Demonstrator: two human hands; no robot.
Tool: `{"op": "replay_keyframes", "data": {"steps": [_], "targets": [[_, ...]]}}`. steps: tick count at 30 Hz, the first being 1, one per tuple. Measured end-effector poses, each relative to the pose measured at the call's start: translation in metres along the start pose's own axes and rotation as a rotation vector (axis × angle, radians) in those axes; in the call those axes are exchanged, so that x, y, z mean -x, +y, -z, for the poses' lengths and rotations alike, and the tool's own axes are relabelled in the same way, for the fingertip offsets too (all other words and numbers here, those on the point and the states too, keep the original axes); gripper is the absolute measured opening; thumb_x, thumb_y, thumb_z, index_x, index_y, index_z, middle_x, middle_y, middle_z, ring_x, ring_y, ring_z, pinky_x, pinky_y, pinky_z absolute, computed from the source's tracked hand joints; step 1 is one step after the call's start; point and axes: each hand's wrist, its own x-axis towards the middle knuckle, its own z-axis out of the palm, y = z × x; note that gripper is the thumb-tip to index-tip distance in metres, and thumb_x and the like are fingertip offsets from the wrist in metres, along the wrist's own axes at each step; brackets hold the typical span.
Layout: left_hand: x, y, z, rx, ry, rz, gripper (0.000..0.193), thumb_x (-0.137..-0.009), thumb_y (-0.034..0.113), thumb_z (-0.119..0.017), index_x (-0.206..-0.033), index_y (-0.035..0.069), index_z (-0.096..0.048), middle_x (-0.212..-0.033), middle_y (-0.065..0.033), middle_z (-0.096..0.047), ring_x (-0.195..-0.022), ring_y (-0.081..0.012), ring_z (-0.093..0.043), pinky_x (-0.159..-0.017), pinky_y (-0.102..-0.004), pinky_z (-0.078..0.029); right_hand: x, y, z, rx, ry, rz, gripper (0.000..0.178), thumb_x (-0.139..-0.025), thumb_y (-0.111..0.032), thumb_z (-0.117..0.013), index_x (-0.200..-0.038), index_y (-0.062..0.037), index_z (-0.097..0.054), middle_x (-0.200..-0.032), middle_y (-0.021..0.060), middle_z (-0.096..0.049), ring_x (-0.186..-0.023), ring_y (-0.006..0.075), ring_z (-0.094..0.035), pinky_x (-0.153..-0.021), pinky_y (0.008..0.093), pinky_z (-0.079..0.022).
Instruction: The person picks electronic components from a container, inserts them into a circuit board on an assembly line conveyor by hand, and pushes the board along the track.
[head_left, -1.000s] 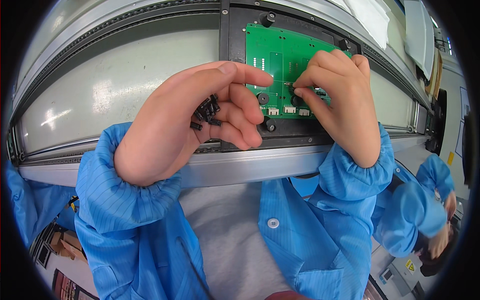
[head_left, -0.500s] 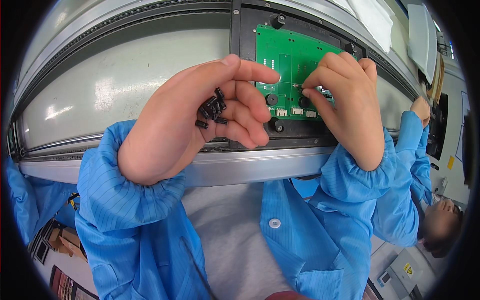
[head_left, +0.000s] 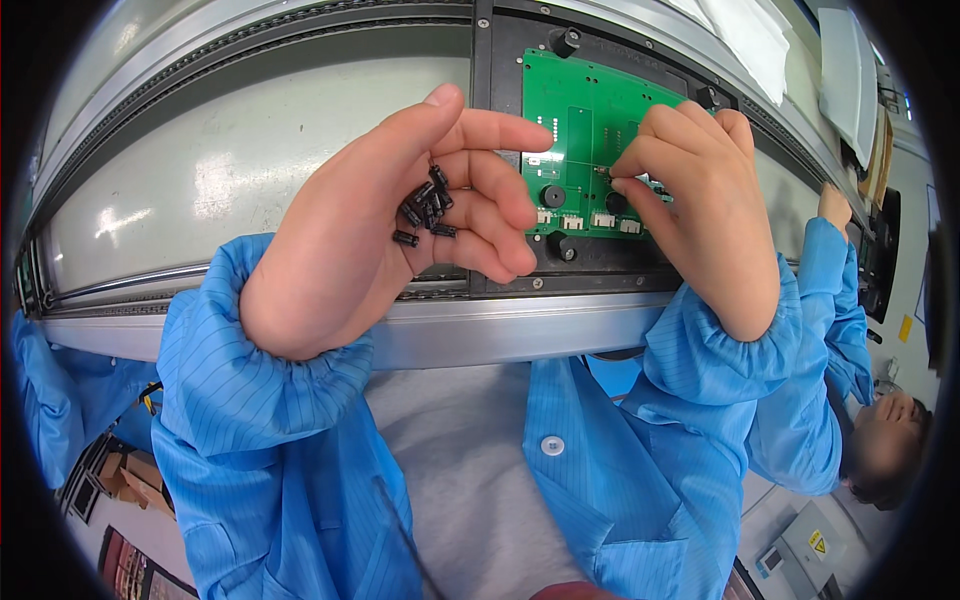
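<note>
And at left-centre, palm up and loosely cupped, the left hand (head_left: 365, 215) was filled with black cylindrical capacitors (head_left: 428, 205). Rightward, at upper centre-right, the green circuit board (head_left: 575, 125) was seated in a black carrier frame (head_left: 500, 90), its long axis apparently running left to right. Nearer, right over it, the right hand (head_left: 712, 215) was closed thumb-to-forefinger, anything pinched being hidden.

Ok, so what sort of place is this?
Most likely an electronics assembly line: a green circuit board sits in a black carrier frame on what looks like a chain conveyor, and small black cylindrical components, perhaps capacitors, lie in the cupped left hand.
</note>
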Motion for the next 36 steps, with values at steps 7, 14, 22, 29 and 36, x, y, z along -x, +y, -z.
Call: {"op": "replay_keyframes", "data": {"steps": [7, 14, 22, 29, 36], "targets": [[0.000, 0.000, -0.001, 0.015, -0.014, 0.000, 0.059, -0.103, 0.043, -0.025, -0.126, -0.004, -0.053, -0.080, -0.0071, -0.059, -0.064, -0.0136, -0.059, -0.060, -0.0236, -0.050, 0.001, 0.008, 0.000, -0.127, -0.023, -0.049, 0.009, -0.073, -0.003, -0.068, -0.077, -0.0074, -0.061, -0.081, 0.0027, -0.054, -0.078, 0.0210, -0.049, -0.081, 0.0328, -0.033], [0.001, 0.000, -0.001, 0.026, -0.023, -0.005, 0.060, -0.103, 0.044, -0.025, -0.126, -0.004, -0.053, -0.080, -0.0073, -0.059, -0.064, -0.0141, -0.059, -0.060, -0.0239, -0.050, 0.001, 0.012, -0.001, -0.232, -0.081, -0.116, 0.008, -0.073, -0.003, -0.068, -0.076, -0.0067, -0.061, -0.080, 0.0027, -0.056, -0.073, 0.0198, -0.051, -0.079, 0.0310, -0.033], [0.001, 0.001, 0.004, 0.054, -0.082, -0.002, 0.061, -0.102, 0.045, -0.025, -0.128, -0.004, -0.051, -0.084, -0.0087, -0.060, -0.068, -0.0164, -0.061, -0.064, -0.0258, -0.051, 0.002, 0.024, 0.001, -0.263, -0.186, -0.161, 0.012, -0.075, 0.000, -0.066, -0.081, -0.0081, -0.060, -0.084, 0.0002, -0.055, -0.074, 0.0152, -0.046, -0.081, 0.0291, -0.031], [0.002, -0.002, -0.003, 0.215, -0.075, 0.036, 0.063, -0.102, 0.046, -0.025, -0.132, -0.004, -0.047, -0.101, -0.0137, -0.062, -0.085, -0.0213, -0.063, -0.079, -0.0302, -0.051, -0.007, 0.003, 0.004, -0.562, 0.299, -0.116, 0.013, -0.073, -0.006, -0.070, -0.084, -0.0064, -0.065, -0.082, 0.0032, -0.055, -0.074, 0.0179, -0.048, -0.075, 0.0297, -0.035], [0.000, -0.015, 0.001, 0.286, -0.078, 0.008, 0.065, -0.102, 0.048, -0.025, -0.134, -0.005, -0.045, -0.115, -0.0156, -0.059, -0.099, -0.0221, -0.058, -0.089, -0.0319, -0.045, -0.018, -0.046, -0.025, -0.424, 0.316, 0.229, 0.019, -0.066, -0.014, -0.075, -0.082, -0.0104, -0.066, -0.085, 0.0020, -0.058, -0.078, 0.0171, -0.048, -0.076, 0.0313, -0.034]]}}
